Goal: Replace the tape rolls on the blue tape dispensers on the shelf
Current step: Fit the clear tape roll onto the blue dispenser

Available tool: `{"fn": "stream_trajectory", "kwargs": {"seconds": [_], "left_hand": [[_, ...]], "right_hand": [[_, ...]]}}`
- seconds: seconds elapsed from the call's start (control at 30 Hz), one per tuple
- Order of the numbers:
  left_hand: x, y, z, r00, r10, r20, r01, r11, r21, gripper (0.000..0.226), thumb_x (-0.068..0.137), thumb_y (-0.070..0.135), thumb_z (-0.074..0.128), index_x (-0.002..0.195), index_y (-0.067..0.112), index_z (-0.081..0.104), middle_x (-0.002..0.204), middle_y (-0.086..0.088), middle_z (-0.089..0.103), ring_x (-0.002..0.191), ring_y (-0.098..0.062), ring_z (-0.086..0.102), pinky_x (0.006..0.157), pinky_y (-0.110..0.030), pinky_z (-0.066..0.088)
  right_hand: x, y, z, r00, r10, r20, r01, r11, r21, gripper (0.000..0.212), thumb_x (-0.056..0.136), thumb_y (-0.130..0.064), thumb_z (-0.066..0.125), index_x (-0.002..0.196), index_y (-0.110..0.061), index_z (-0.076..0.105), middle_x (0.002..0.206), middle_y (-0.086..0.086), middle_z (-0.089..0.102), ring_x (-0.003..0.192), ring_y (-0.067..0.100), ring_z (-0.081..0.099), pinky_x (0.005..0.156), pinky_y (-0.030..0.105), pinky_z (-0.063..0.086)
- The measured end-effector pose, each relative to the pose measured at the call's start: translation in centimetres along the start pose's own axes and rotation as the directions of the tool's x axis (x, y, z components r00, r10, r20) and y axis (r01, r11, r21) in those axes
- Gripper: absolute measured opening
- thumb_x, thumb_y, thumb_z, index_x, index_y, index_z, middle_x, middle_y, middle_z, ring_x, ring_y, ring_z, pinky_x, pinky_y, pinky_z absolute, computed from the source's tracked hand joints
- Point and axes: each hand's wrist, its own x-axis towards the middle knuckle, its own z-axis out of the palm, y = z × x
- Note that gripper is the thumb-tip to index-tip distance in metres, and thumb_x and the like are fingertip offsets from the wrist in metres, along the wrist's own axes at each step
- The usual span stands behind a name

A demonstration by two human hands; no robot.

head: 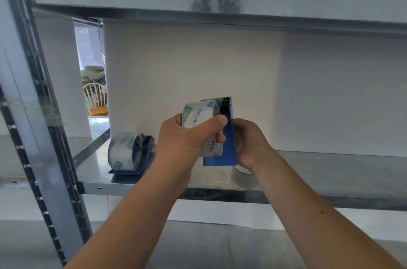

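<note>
Above the metal shelf (308, 169) I hold a blue tape dispenser (230, 136) upright, its toothed blade at the top. My right hand (251, 143) grips it from behind. My left hand (185, 136) is closed around a clear printed tape roll (200, 114) that sits pressed against the dispenser's left side. A second blue dispenser (143, 158) with a clear tape roll (124, 152) in it lies on the shelf to the left. Another clear roll (242, 177) lies flat on the shelf under my right wrist, partly hidden.
The shelf above (220, 2) hangs overhead. A perforated metal upright (44, 136) stands at the left. A white panel (220, 70) closes the back of the shelf. A wooden chair (97, 101) shows through the gap at left.
</note>
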Motion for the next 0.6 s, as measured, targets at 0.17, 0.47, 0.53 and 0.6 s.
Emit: {"fn": "stream_trajectory", "kwargs": {"seconds": [0.17,0.47,0.53,0.6], "left_hand": [[0.6,0.2,0.2,1.000,0.010,-0.014,-0.010,0.999,-0.036,0.035,0.057,0.042,0.089,0.078,0.017,0.077,0.067,-0.010,0.074,0.058,-0.021,0.068,0.072,-0.040,0.062],[3.7,-0.9,0.8,0.995,-0.090,-0.038,0.090,0.996,0.000,0.060,0.059,0.060,0.087,0.089,0.009,0.080,0.069,-0.009,0.077,0.062,-0.021,0.072,0.070,-0.040,0.063],[4.6,-1.4,0.9,0.993,-0.115,-0.019,0.116,0.993,0.028,0.055,0.063,0.064,0.085,0.078,0.012,0.077,0.069,-0.010,0.077,0.061,-0.021,0.072,0.066,-0.035,0.062],[5.0,-2.3,1.4,0.991,-0.128,-0.036,0.130,0.990,0.055,0.051,0.072,0.061,0.083,0.072,0.012,0.074,0.067,-0.009,0.078,0.059,-0.020,0.074,0.057,-0.027,0.059]], "right_hand": [[-0.1,1.0,0.1,0.998,-0.060,0.006,0.060,0.996,0.072,0.038,0.101,-0.040,0.058,0.123,-0.014,0.075,0.126,0.017,0.074,0.113,0.036,0.072,0.100,0.052,0.056],[-0.7,2.2,-0.6,0.990,-0.135,-0.038,0.132,0.987,-0.088,0.037,0.109,-0.035,0.045,0.121,-0.013,0.073,0.120,0.013,0.077,0.100,0.026,0.076,0.083,0.040,0.059],[-0.8,2.4,-0.5,0.994,-0.097,-0.055,0.094,0.995,-0.042,0.037,0.110,-0.031,0.045,0.130,-0.008,0.065,0.124,0.016,0.074,0.104,0.029,0.073,0.087,0.044,0.057],[-0.8,2.4,0.0,0.997,-0.026,-0.077,0.031,0.998,0.063,0.037,0.110,-0.026,0.045,0.134,-0.003,0.061,0.123,0.019,0.071,0.106,0.032,0.071,0.081,0.046,0.061]]}}
